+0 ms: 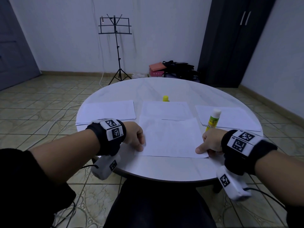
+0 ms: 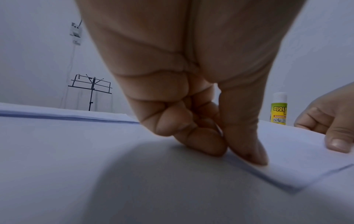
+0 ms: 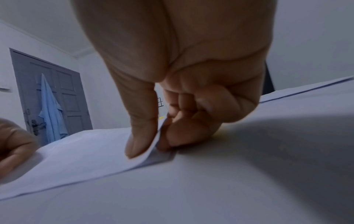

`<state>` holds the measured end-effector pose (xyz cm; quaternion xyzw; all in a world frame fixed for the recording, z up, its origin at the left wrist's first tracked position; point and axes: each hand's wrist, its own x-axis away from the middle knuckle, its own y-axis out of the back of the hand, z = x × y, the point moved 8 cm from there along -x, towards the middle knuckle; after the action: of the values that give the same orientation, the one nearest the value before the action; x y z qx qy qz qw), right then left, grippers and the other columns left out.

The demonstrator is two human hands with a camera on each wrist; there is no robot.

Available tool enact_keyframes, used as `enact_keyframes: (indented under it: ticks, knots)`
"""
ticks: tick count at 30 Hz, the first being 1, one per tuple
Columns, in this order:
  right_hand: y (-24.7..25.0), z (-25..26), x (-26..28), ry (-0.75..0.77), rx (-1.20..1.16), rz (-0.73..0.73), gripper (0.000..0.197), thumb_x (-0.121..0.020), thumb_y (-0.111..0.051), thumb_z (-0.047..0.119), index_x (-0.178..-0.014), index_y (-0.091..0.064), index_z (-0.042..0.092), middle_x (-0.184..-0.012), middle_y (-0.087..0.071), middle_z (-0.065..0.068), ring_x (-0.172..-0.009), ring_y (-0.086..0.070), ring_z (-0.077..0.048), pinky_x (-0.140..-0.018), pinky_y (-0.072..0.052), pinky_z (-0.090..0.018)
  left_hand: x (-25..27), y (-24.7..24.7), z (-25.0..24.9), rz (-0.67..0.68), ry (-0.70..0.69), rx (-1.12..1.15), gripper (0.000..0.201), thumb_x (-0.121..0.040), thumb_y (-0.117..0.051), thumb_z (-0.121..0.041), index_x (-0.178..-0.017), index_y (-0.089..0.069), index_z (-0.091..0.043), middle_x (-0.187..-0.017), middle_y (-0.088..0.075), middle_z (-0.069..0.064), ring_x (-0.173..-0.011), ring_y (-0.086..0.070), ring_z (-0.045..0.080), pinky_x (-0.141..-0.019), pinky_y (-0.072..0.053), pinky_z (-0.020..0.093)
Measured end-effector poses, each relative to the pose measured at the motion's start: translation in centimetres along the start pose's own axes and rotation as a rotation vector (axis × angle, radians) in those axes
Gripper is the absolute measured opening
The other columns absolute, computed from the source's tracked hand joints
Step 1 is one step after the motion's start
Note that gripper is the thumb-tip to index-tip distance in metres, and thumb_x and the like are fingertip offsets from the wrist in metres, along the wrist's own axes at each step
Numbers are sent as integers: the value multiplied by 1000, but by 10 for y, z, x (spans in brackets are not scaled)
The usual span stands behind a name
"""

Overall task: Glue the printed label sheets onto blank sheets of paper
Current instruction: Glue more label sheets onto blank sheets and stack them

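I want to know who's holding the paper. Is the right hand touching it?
Touching. The right wrist view shows the right hand pinching the sheet's edge between thumb and curled fingers, lifting it slightly.

One table [image 1: 164, 171]; two paper stacks [image 1: 107, 111] [image 1: 230, 117]; two loose sheets [image 1: 169, 139] [image 1: 166, 109]; one glue stick [image 1: 213, 120]; one yellow cap [image 1: 165, 98].

On the surface [image 1: 164, 168], 1 sheet [image 1: 171, 137] lies at the near edge, another sheet [image 1: 166, 109] behind it, stacks [image 1: 108, 111] toward the left and right edges, the glue [image 1: 213, 120] on the right stack [image 1: 230, 117], a cap [image 1: 165, 98] farthest back.
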<state>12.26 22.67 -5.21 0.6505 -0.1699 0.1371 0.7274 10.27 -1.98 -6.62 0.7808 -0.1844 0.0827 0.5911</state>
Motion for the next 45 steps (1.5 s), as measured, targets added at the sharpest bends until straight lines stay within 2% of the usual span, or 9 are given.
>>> enact_keyframes:
  ticks: [7,27,29,32,37,40,41,43,45]
  knots:
    - [0,0,-2,1,-6,-11,37,-85,-68,36,-64,-47,13,-62,-58,2,-50,-46,-10,-46,-33,-19,1,0,-1,-1,2,-16,23,-74,-80,-29,-87,-62,-27,-72,-53,-15,-61,-45,-1,-55,-35,15]
    - [0,-1,-6,-44,-18,-46,37,-81,-72,35,-67,-47,12,-64,-56,1,-53,-48,-12,-49,-37,-20,-5,-3,2,24,-4,-4,21,-74,-80,-28,-78,-59,-29,-72,-54,-13,-62,-47,2,-55,-38,15]
    - [2,1,-4,-39,23,-68,36,-79,-73,37,-89,-53,10,-84,-61,-2,-73,-58,-15,-63,-45,-23,-5,-2,1,27,-2,-23,22,-74,-80,-28,-80,-58,-30,-73,-54,-12,-63,-48,4,-56,-39,16]
    - [3,-1,0,-11,-55,-86,71,-79,-74,33,-138,-36,16,-134,-49,-5,-118,-51,-23,-91,-40,-27,-4,-5,3,64,22,-84,32,-75,-78,-34,-98,-55,-32,-76,-64,-5,-60,-54,6,-60,-41,20]
    - [0,-3,2,56,32,26,71,-84,-69,37,-145,-34,30,-151,-33,4,-135,-37,-19,-107,-31,-26,-1,-3,9,111,87,-215,51,-72,-76,-46,-115,-51,-36,-103,-71,8,-53,-57,12,-72,-48,24]
    - [1,-4,0,70,47,31,72,-83,-70,35,-145,-35,31,-139,-46,5,-126,-45,-18,-100,-35,-25,6,4,-2,167,83,-289,52,-73,-79,-37,-117,-52,-34,-87,-65,0,-54,-57,10,-58,-44,21]
    - [0,-3,-1,73,36,32,72,-81,-72,33,-144,-36,30,-118,-57,6,-112,-52,-17,-91,-40,-25,7,8,-6,177,86,-311,49,-75,-78,-32,-117,-54,-33,-77,-61,-1,-53,-55,9,-54,-43,20]
    - [1,0,-4,78,37,23,71,-80,-73,30,-141,-39,29,-78,-48,11,-83,-51,-14,-68,-40,-22,2,14,-20,165,77,-360,38,-79,-75,-25,-115,-61,-24,-68,-55,-3,-53,-50,8,-51,-42,18]
    - [4,6,-2,80,111,14,68,-81,-72,28,-141,-40,26,-88,-53,9,-89,-49,-14,-67,-41,-22,-8,17,-39,123,35,-402,40,-80,-74,-32,-114,-66,-14,-79,-60,0,-65,-57,13,-61,-48,20]
